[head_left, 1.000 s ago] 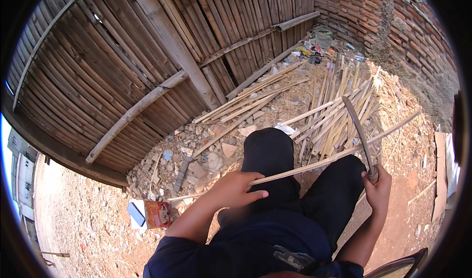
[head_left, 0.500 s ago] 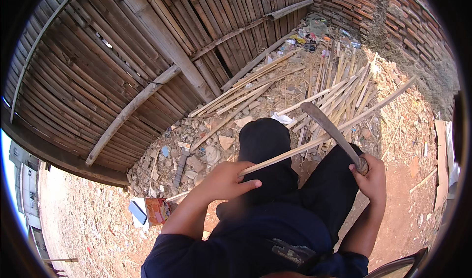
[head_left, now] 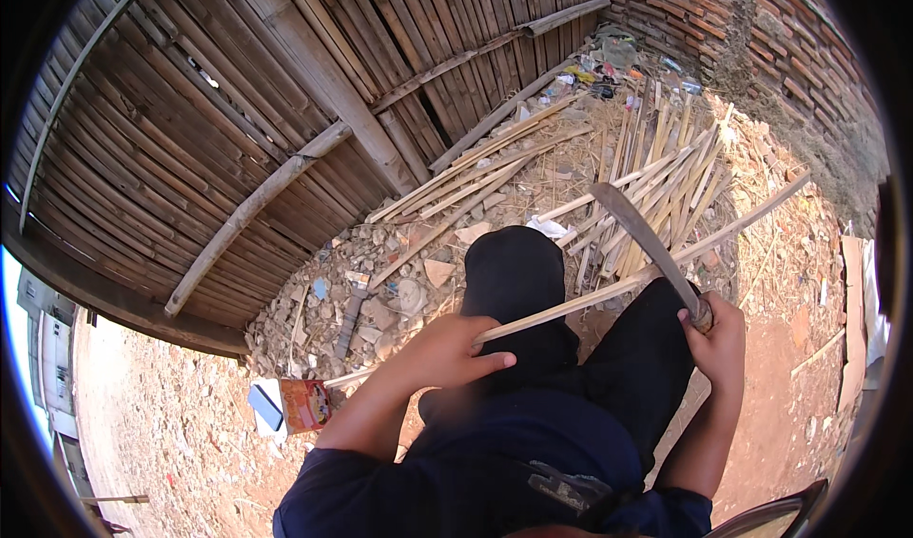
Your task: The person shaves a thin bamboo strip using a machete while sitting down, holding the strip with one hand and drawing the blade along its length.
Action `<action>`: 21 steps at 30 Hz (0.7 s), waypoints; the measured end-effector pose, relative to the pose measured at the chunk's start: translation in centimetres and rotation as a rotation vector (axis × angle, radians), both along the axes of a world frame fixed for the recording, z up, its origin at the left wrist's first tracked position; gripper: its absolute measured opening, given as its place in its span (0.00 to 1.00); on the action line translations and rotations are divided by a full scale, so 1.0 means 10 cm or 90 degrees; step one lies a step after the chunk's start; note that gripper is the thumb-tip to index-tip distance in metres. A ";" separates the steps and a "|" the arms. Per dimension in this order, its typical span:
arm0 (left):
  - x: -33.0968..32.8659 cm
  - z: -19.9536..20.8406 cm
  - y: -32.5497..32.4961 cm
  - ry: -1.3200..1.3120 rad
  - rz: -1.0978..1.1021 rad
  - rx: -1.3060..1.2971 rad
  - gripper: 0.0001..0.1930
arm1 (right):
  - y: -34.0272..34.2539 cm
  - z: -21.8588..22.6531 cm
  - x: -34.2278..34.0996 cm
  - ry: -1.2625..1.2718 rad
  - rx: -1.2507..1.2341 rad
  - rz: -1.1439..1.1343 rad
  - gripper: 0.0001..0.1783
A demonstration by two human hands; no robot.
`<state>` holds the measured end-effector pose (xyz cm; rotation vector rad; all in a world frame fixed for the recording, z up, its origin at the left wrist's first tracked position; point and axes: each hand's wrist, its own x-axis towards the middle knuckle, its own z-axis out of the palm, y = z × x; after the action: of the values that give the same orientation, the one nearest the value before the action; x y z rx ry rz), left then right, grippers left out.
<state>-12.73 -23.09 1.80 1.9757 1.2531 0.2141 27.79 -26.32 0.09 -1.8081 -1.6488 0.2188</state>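
Note:
A long split bamboo strip [head_left: 590,300] slants from under my left forearm up across my lap toward the right. My left hand [head_left: 456,350] grips it near its lower part, thumb stretched out along my lap. In my right hand [head_left: 718,348] is the handle of a sickle-like curved knife [head_left: 649,240]. Its dark blade points up and left, crossing the strip over my right knee; whether the blade touches the strip I cannot tell. Past my knees lies a pile of split bamboo strips [head_left: 656,172].
A slatted bamboo wall [head_left: 190,157] stands at the left, a brick wall [head_left: 685,5] at the far right. Rubble [head_left: 409,295] and litter cover the ground. Another flat tool [head_left: 350,324] lies on the stones. A phone-like blue object [head_left: 265,407] and an orange packet [head_left: 305,406] lie left.
My left hand and the bamboo strip have shifted slightly to the right, and the strip's far end sits lower. The knife has moved a little right with its tip slightly higher.

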 end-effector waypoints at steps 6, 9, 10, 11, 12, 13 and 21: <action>0.10 -0.15 -0.11 -0.065 0.037 -0.004 0.31 | -0.01 0.04 -0.14 -0.050 -0.021 0.000 0.12; 0.16 -0.18 -0.09 -0.074 0.029 0.021 0.30 | 0.01 0.04 -0.31 -0.067 -0.110 0.192 0.12; 0.17 -0.19 -0.09 -0.078 0.023 0.034 0.30 | 0.00 0.02 -0.31 -0.064 -0.132 0.251 0.12; 0.16 -0.17 -0.08 -0.069 0.026 0.037 0.30 | 0.01 0.02 -0.27 -0.036 -0.134 0.257 0.12; 0.16 -0.12 -0.07 -0.060 0.028 0.040 0.30 | 0.02 -0.01 -0.18 -0.010 -0.127 0.215 0.13; 0.14 -0.09 -0.06 -0.052 0.029 0.043 0.30 | 0.05 -0.07 -0.06 0.017 -0.119 0.173 0.13; 0.20 -0.11 -0.04 -0.057 0.068 0.072 0.30 | 0.00 0.00 -0.18 0.004 -0.058 0.113 0.13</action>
<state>-10.76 -23.46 0.73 1.9736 1.3148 0.4302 26.01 -26.33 0.06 -1.7245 -1.8229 0.3831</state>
